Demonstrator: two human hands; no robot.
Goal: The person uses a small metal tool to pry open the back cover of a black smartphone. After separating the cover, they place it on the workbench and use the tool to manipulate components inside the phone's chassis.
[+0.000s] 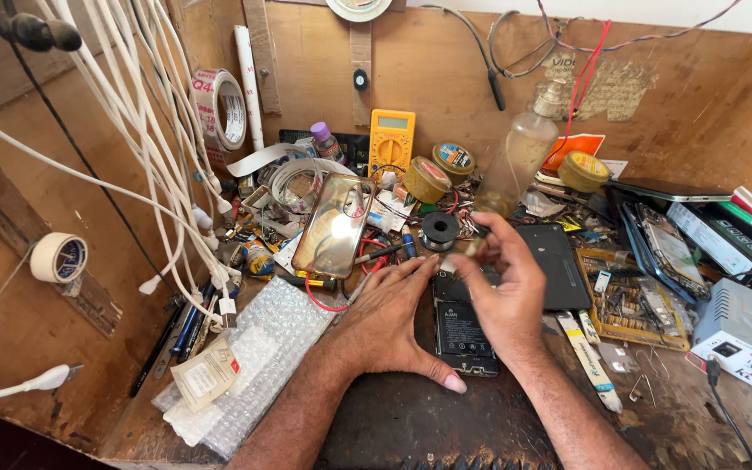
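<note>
An opened black phone (461, 335) lies face down on the wooden bench, its battery showing. My left hand (391, 318) rests flat beside it, fingertips on the phone's upper left edge and thumb near its lower end. My right hand (505, 283) hovers over the phone's top right, fingers pinched on a thin metal tool (470, 246) whose tip points down at the phone's upper end. A clear phone case (334, 224) stands tilted just behind my left hand.
A clear liquid bottle (520, 161), solder spools (439, 229), a yellow multimeter (391, 139) and tape tins crowd the back. Other phones and a parts tray (633, 305) lie right, a white unit (746, 335) far right. Bubble wrap (258, 357) and white cables (145, 148) are left.
</note>
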